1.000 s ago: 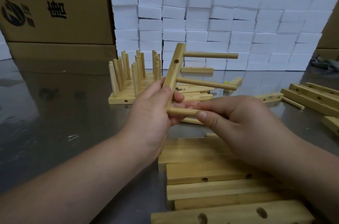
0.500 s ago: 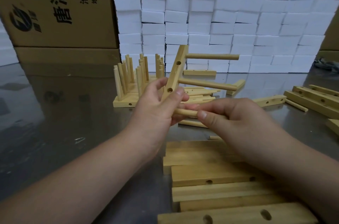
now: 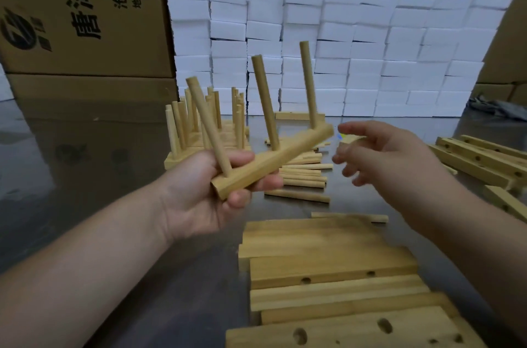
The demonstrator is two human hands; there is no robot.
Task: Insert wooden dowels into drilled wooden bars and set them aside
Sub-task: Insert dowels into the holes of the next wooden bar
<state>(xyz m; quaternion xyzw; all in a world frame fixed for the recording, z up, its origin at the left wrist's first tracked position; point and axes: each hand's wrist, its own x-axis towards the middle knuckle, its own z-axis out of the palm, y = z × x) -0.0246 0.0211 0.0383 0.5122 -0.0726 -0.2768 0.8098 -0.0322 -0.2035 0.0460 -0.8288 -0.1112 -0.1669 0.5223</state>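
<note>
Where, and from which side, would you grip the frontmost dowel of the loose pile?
Its middle, from above, with the right hand: the dowel lies flat on the table, apart from the other dowels, so thumb and finger can straddle it.

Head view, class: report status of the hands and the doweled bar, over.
Left hand grips doweled bar, three dowels up. Right hand open, empty, apart from bar's far end. Finished pile behind, path looks unblocked.
</note>
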